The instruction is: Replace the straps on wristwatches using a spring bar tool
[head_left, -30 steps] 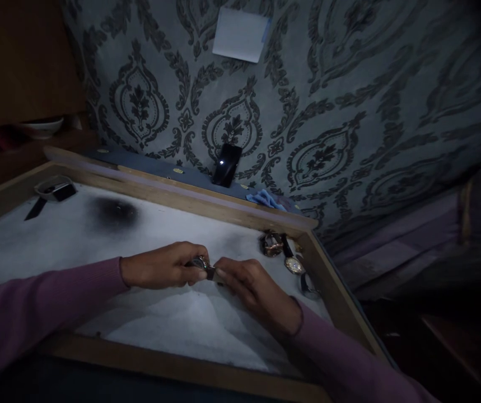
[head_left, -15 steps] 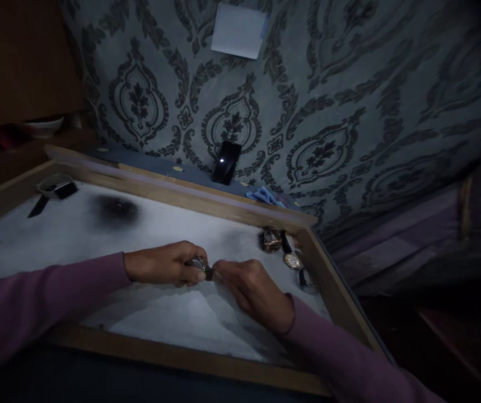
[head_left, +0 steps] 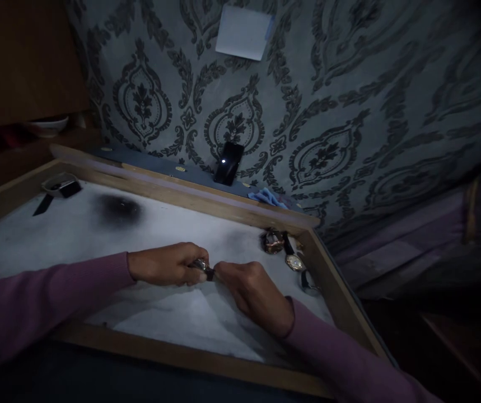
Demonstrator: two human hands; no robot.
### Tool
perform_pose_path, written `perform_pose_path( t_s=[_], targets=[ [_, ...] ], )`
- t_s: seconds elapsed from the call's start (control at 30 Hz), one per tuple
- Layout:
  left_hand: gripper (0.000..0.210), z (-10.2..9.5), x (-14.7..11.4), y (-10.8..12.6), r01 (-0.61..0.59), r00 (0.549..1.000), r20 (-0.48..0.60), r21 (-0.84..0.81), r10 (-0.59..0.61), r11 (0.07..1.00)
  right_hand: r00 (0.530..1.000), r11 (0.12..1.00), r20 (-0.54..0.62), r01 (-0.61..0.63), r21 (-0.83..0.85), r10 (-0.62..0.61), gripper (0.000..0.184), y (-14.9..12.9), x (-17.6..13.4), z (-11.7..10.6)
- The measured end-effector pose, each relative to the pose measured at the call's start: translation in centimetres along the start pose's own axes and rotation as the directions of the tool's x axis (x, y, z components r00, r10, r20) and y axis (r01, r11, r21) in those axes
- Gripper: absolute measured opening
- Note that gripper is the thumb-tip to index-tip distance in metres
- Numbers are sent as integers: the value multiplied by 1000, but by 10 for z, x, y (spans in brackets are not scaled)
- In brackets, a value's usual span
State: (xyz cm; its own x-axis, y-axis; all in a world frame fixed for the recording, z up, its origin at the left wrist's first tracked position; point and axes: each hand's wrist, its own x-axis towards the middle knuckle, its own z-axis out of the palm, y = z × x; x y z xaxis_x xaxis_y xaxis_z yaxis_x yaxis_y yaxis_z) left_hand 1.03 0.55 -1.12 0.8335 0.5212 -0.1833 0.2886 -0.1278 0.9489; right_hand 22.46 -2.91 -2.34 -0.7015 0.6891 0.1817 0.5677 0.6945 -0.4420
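Note:
Above the white board, my left hand [head_left: 168, 264] is closed round a wristwatch [head_left: 200, 265], thumb below and fingers over the case. A short dark strap end [head_left: 210, 274] sticks out of the watch toward the right. My right hand [head_left: 252, 288] has its fingertips pinched together right at that strap end. Whether they grip the strap or a small tool is hidden. To the right lie a rose-gold and dark watch [head_left: 272, 242], a gold-cased watch [head_left: 294, 262] with a black strap, and a dark-strapped watch [head_left: 308, 281].
A raised wooden rim [head_left: 148, 347] surrounds the white board [head_left: 173, 215]. In its back left corner sits a clear round container [head_left: 60, 183] with a dark strap. Behind the rim are a phone [head_left: 229, 163] leaning on the wall and a blue cloth [head_left: 267, 197].
The watch has tilted in my left hand, so its face shows less. Both hands keep their hold close together; the whole view has shifted slightly.

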Motion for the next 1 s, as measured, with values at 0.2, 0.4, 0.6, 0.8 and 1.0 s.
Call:
perform_pose_path(
  t_s=[0.2,0.4,0.6,0.8,1.0],
  targets=[
    [22,-1,1,-3,-11,999,33,-12,11,1000,997,984,82,-24,176,10,26,3,3,-4],
    [26,-2,2,-3,-38,997,59,-108,44,993,999,987,52,-7,159,-1,26,3,1,-7],
    [26,0,3,-4,-41,991,110,-290,76,956,998,972,53,7,235,-20,31,3,2,-13],
    [22,0,2,-1,-34,983,153,-399,104,916,993,965,-34,122,231,-117,32,1,1,-15],
    [22,0,4,-6,-26,984,144,-458,103,889,992,980,-59,118,163,-110,31,-5,-1,-17]
  ],
)
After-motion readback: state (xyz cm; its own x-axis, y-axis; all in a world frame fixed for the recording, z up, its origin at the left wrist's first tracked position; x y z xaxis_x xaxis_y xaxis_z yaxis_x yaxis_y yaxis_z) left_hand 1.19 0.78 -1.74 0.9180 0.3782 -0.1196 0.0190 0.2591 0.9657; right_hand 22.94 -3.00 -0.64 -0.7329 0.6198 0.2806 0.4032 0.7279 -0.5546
